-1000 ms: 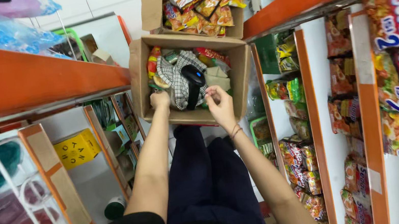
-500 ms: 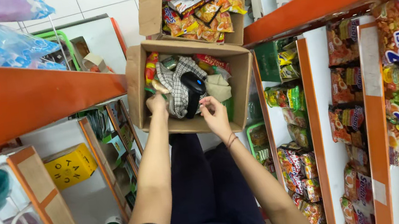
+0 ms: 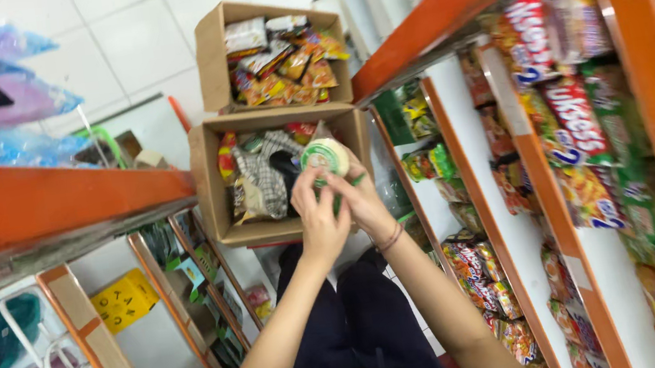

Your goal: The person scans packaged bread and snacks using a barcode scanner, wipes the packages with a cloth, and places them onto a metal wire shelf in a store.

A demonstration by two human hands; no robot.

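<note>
Both my hands are raised over the near cardboard box (image 3: 212,182) and grip one small round white-and-green packet (image 3: 325,157). My left hand (image 3: 319,215) holds it from below and the left. My right hand (image 3: 363,196), with a bracelet at the wrist, holds it from the right. The box under them is full of snack packets and a black-and-white chequered pack (image 3: 262,186). My legs in dark trousers stretch along the aisle floor beneath the arms.
A second open cardboard box (image 3: 212,64) of snack packets stands behind the first. Orange shelving (image 3: 35,201) rises on the left with plastic bags on top. Orange shelves (image 3: 503,110) on the right hold rows of snack packs. A yellow box (image 3: 125,299) sits low left.
My hands were reaching into the near box; now they have come together and lifted the round white-and-green packet out above it. The view has tilted and moved closer.
</note>
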